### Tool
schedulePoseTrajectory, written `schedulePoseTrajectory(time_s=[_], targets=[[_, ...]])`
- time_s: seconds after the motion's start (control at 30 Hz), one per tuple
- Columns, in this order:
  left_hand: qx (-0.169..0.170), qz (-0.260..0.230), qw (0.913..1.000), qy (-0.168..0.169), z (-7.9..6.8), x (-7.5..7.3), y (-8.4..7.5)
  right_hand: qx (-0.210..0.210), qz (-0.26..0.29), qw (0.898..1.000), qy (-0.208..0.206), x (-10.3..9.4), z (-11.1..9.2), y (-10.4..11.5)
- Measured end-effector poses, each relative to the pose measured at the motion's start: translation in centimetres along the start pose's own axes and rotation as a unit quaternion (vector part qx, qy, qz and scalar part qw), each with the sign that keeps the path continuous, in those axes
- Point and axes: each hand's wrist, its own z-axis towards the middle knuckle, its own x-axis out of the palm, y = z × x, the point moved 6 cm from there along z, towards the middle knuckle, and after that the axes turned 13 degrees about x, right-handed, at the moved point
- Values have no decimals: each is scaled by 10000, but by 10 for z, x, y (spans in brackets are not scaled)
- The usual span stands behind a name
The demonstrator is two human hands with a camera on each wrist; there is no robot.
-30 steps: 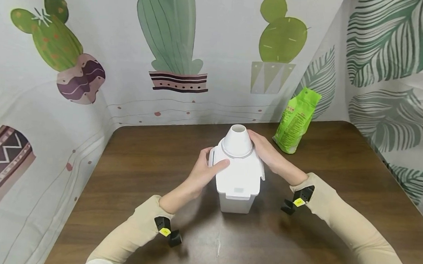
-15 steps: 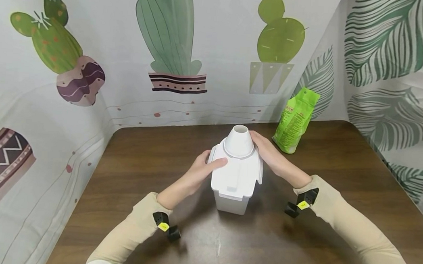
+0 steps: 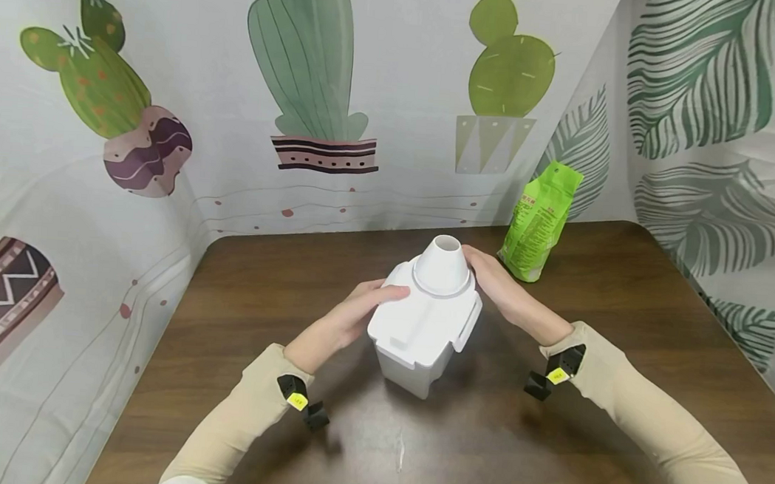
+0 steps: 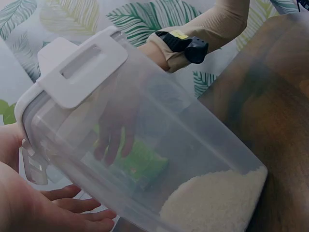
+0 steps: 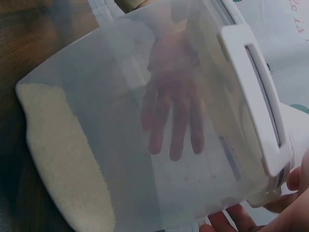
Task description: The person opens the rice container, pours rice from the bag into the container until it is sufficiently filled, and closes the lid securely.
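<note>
A translucent rice storage container (image 4: 159,121) with a white lid (image 3: 416,321) stands at the middle of the table between both hands. White rice (image 4: 212,203) lies in its bottom, also visible as pale rice (image 5: 67,150) in the right wrist view. On the lid's far part sits a white cone-shaped piece (image 3: 442,267) with an open round top. My left hand (image 3: 353,310) grips the left side, thumb over the lid and fingers along the wall. My right hand (image 3: 494,282) holds the far right side by the cone, its fingertips hidden in the head view. White latches (image 4: 89,75) flank the lid.
A bright green printed bag (image 3: 540,222) stands at the back right of the brown wooden table (image 3: 278,294), near the right hand. Behind the table hangs a cloth (image 3: 411,73) printed with cacti and leaves. Black cameras are strapped to both wrists.
The container has turned between my hands: its near end has swung left, and the cone has shifted slightly right and nearer. Its right latch now shows more. My left hand has moved slightly left.
</note>
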Motion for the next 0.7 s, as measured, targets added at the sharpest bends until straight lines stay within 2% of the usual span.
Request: schedulePoseTrajectory(time_s=[0.13,0.23,0.4,0.53,0.7], targets=[[-164,26,9998,65,1,-3,1,89,0,10000,36,1,1,-1],[-151,90,9998,69,-1,-2,0,119,60,9999,43,2,2,0],[105,361,9990,-234,-8,-2,-8,78,202,9997,99,4,4,3],[128,501,9972,-541,-17,-4,-10,128,296,9993,181,5,6,3],[50,525,9972,-528,-29,-3,-8,155,567,9980,222,5,8,2]])
